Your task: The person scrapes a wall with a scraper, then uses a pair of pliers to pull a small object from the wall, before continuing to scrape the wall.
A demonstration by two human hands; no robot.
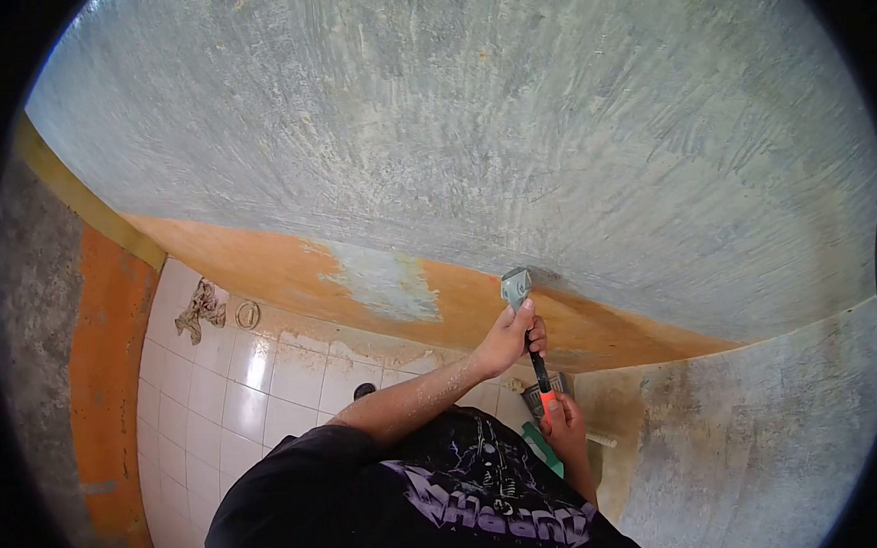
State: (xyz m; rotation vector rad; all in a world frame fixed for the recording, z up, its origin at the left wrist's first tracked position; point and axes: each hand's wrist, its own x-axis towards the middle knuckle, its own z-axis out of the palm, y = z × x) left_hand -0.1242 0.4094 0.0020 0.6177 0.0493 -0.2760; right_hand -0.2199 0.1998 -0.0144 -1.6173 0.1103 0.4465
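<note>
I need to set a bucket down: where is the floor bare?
The white tiles look free between the orange band and the black sleeve, nearer you than the crumpled rag and ring. It is crowded around the right hand, with a green object showing beside it; debris lies along the wall's foot.

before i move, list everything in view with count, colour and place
wall: one stretch, streaky grey, ahead
lower band: one, orange, along the wall's foot
bare patch: one, pale grey, within the band
floor tiles: many, white, lower left
rag: one, brownish, on the tiles
ring: one, beige, beside the rag
round object: one, dark, by the left forearm
scraper-like tool: one, grey head, black and orange handle, in both hands
green object: one, partly hidden, by the shirt
shirt: one, black with purple lettering, below
left hand: one, bare, near the tool's head
right hand: one, bare, at the handle's orange end
</note>
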